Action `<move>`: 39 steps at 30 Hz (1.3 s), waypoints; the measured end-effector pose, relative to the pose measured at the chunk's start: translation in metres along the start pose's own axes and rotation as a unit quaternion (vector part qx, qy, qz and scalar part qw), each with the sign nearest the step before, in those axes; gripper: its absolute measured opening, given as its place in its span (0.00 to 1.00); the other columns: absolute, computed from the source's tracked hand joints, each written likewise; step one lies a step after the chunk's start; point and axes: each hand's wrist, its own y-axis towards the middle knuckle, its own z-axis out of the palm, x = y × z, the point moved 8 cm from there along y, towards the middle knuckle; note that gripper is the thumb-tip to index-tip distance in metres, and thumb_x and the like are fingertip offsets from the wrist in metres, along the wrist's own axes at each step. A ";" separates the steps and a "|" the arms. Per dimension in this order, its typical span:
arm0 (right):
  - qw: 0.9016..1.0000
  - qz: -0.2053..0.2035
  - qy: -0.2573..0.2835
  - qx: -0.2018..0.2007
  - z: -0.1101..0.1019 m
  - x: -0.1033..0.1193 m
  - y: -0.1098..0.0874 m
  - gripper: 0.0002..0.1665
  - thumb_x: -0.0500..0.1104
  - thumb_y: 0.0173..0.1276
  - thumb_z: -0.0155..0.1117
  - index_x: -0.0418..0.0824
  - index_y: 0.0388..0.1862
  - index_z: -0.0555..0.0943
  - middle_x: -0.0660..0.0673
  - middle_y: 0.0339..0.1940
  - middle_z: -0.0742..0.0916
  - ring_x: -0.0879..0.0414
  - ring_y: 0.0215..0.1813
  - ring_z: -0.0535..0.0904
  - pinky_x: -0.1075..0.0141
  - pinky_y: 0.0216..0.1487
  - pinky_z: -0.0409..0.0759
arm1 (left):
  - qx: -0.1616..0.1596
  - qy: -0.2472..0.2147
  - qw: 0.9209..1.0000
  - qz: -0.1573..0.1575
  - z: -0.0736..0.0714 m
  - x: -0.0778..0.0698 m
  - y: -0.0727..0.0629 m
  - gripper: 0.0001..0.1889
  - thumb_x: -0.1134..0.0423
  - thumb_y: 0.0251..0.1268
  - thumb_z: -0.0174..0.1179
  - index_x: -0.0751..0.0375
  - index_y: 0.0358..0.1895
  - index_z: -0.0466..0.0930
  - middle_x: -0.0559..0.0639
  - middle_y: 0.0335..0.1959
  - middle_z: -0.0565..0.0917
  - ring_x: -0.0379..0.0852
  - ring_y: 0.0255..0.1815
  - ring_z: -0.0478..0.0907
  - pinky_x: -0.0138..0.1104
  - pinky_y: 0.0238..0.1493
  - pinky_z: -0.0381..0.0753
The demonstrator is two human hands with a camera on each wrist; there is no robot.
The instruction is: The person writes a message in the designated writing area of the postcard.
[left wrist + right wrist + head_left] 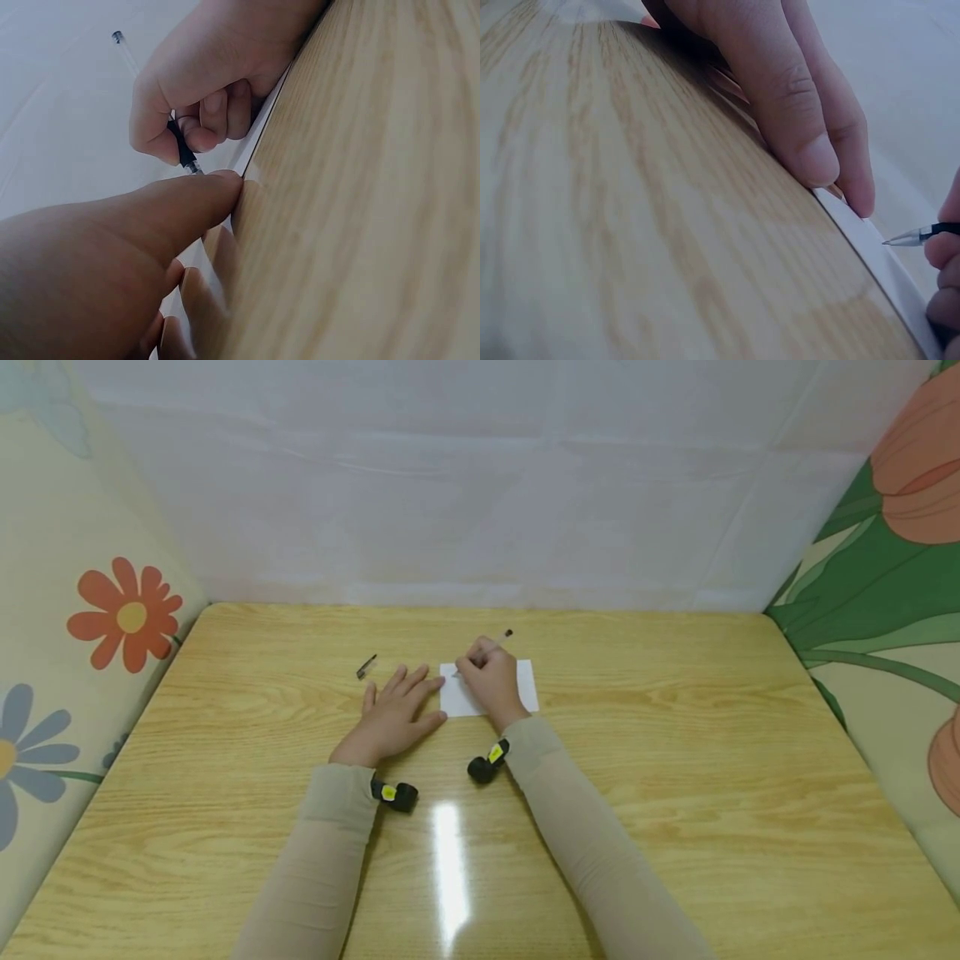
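A small white sheet of paper lies on the wooden table. My right hand rests over it and pinches a clear pen with a dark grip and dark end. In the right wrist view the pen's metal tip points at the paper; whether it touches cannot be told. My left hand lies flat with fingers spread, its thumb and index fingertip at the paper's left edge. Left of the paper, beyond the left hand, lies a pen cap with a dark clip.
The wooden table runs back to a white cloth backdrop. Floral panels flank both sides. Black wrist cameras sit at both sleeve cuffs, and a bright reflection shows on the tabletop near the front.
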 end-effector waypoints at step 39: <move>0.999 0.002 0.012 -0.049 -0.009 0.001 -0.002 0.12 0.36 0.62 0.63 0.41 0.20 0.75 0.50 0.16 0.75 0.59 0.23 0.70 0.70 0.27 0.69 | 0.005 0.003 1.000 -0.001 0.001 0.002 0.001 0.33 0.46 0.79 0.52 0.52 0.80 0.57 0.58 0.83 0.48 0.63 0.83 0.34 0.68 0.72 0.24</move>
